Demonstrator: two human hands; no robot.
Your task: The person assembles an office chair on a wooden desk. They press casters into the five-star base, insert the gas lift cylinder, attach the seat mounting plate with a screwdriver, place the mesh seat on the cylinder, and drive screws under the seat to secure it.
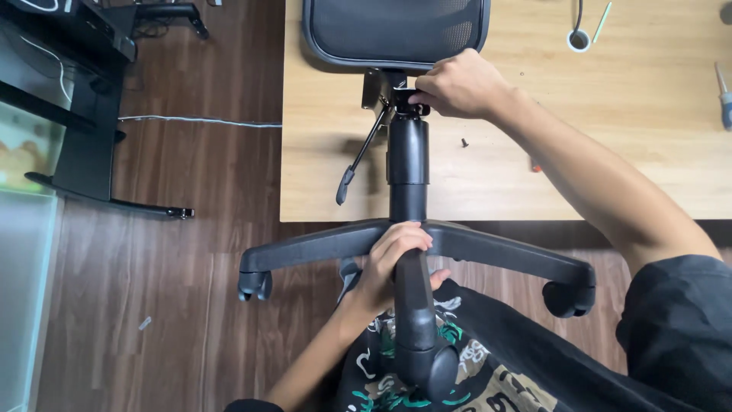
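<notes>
A black office chair lies on its side with its mesh seat (395, 30) on the wooden table (648, 99). Its black gas cylinder column (408, 164) runs toward me to the star base (305, 250) with castor wheels. My right hand (457, 85) grips the metal mechanism under the seat at the top of the column. My left hand (385, 267) is wrapped around the nearest base leg (418, 320), close to the hub. A thin lever with a black handle (358, 164) sticks out from the mechanism to the left.
A small black screw (464, 143) lies on the table beside the column. A screwdriver (723, 95) rests at the table's right edge and a white round part (579, 40) at the back. A black stand (91, 137) and a white cable (198, 120) sit on the wooden floor at left.
</notes>
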